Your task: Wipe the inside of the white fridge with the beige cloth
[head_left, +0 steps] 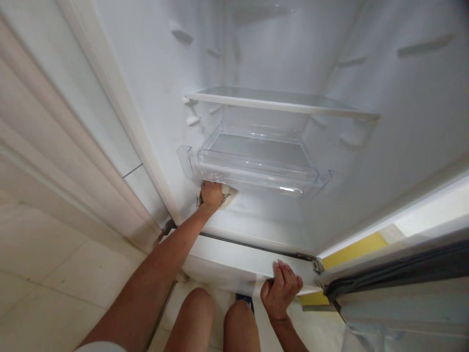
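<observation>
My left hand (212, 194) reaches into the bottom of an open refrigerator (264, 215), its fingers closed around a cloth (230, 196). The pale, dark-patterned cloth is pressed to the inner floor near the left wall, just below a clear plastic drawer (256, 168). The drawer's front partly covers the space behind the hand. My right hand (281, 289) grips the white front ledge (234, 256) at the refrigerator's base, right of centre, fingers bent over its top and thumb below.
A glass shelf (278, 100) spans the cabinet above the drawer. The opened door with a dark gasket (399, 266) stands at the right, near a yellow strip (353, 249). My knees (200, 308) are close below the ledge. Tiled floor (62, 264) lies at the left.
</observation>
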{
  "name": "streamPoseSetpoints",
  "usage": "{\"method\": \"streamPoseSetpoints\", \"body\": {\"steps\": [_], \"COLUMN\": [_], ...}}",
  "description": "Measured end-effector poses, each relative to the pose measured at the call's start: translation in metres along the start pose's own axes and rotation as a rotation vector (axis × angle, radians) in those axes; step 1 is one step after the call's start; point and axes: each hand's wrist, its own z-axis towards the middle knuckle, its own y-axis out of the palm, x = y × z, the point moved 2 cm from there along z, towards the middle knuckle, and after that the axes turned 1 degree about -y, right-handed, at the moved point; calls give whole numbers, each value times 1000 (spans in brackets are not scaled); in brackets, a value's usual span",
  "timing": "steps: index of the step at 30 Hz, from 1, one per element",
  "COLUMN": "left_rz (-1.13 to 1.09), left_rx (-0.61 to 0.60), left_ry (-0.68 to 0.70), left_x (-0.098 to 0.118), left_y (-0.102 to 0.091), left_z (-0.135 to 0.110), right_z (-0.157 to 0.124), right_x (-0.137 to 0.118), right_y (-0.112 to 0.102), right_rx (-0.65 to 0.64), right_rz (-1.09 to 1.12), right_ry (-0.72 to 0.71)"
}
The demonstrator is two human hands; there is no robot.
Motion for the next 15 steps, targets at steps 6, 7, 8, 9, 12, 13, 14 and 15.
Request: {"method": "streamPoseSetpoints", "body": {"steps": [6,7,8,9,12,13,14,15], "left_rz": [12,10,4,-3,-20,-21,-18,-13], "left_rx": [-53,-66,-82,-98,-139,-142,-137,-125], "left_ry": [134,164,199,233,299,293,273,243], "left_x": [-5,-8,-12,-16,-26,-27,-26,-23], "left_y": [-17,-20,-24,-27,-35,-37,-38,-39], "left_z": [-22,-24,-25,-25,-17,-11,-4,3], "right_z": [-1,0,1,2,4,4,4,3], "right_x": [4,4,4,4,6,7,8,9], "right_y": [-1,-2,-3,-3,-6,-6,-6,-6], "right_rx": [-12,-17,-19,-22,-26,-27,-24,-20], "right_rz": [3,7,9,10,15,18,22,25], "right_ry": [-23,-34,-41,-47,-65,-74,-84,-91]}}
